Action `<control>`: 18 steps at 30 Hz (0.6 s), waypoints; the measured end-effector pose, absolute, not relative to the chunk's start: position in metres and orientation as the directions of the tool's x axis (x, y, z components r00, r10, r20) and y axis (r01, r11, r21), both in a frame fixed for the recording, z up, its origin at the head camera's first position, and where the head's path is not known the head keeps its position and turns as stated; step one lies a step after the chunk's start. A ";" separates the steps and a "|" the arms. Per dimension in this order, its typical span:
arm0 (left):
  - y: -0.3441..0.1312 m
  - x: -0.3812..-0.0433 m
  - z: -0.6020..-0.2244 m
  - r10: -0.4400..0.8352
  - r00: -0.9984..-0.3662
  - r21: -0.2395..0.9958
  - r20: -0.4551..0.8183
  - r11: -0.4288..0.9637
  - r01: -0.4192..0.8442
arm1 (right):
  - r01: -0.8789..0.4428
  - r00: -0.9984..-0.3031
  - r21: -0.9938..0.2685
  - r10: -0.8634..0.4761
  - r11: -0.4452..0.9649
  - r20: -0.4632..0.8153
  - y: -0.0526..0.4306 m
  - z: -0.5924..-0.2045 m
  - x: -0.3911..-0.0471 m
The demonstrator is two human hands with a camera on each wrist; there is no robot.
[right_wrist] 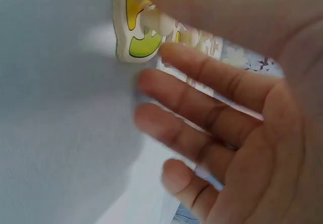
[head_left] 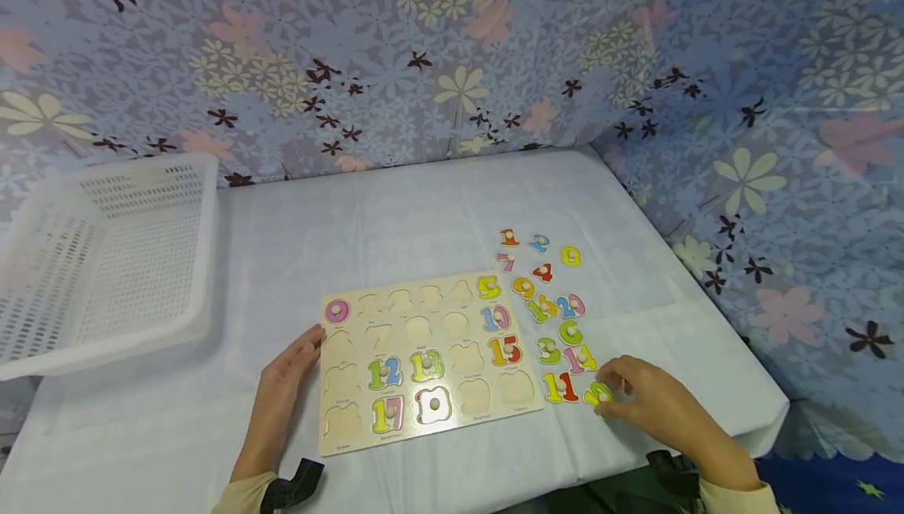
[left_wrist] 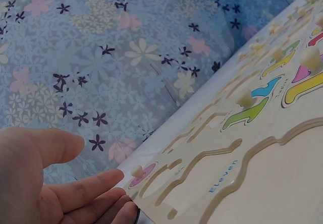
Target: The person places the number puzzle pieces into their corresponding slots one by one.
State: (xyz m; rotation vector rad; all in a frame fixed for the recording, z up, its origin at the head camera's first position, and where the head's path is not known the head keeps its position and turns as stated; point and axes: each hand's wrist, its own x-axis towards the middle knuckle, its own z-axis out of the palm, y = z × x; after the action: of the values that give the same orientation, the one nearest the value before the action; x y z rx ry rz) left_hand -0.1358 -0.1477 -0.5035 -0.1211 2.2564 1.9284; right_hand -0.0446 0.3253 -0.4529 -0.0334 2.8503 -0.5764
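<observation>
A wooden number puzzle board (head_left: pixel 452 439) lies on the white-covered table, with several knobbed number pieces in its recesses, among them a magenta zero (head_left: pixel 337 311) and a green-and-blue 12 (head_left: pixel 384 372). My left hand (head_left: pixel 286 377) is at the board's left edge, its fingertips right at the corner by the zero in the left wrist view. Beyond the board's right side, my right hand (head_left: pixel 653 400) reaches a loose yellow-and-green number piece (right_wrist: pixel 139 45). In the right wrist view its thumb overlaps the yellow part and the index fingertip is by the green part, the knob showing between them.
Several loose number pieces lie right of the board, including a red 1 (head_left: pixel 508 238), a blue 2 (head_left: pixel 540 243) and a yellow-and-red 11 (head_left: pixel 561 388). A white plastic basket (head_left: pixel 205 263) stands at the left. Flowered cloth (head_left: pixel 424 67) hangs behind the table and along its right side.
</observation>
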 end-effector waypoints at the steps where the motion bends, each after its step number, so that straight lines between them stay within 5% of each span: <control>1: -0.148 -0.136 -0.504 0.049 -0.982 0.971 -0.181 0.164 -0.171 | 0.006 -0.972 -0.388 -0.085 0.921 -0.217 0.326 -0.453 -0.044; 18: -0.147 -0.136 -0.503 0.045 -0.985 0.970 -0.167 0.186 -0.156 | -0.124 -0.970 -0.340 -0.187 0.932 -0.157 0.327 -0.451 -0.041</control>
State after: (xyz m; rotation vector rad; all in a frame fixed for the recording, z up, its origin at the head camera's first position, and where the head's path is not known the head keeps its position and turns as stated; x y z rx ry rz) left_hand -0.1356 -0.1475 -0.5030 -0.1081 2.2932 1.9062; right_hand -0.0412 0.3272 -0.4505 -0.2358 2.9030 -0.4934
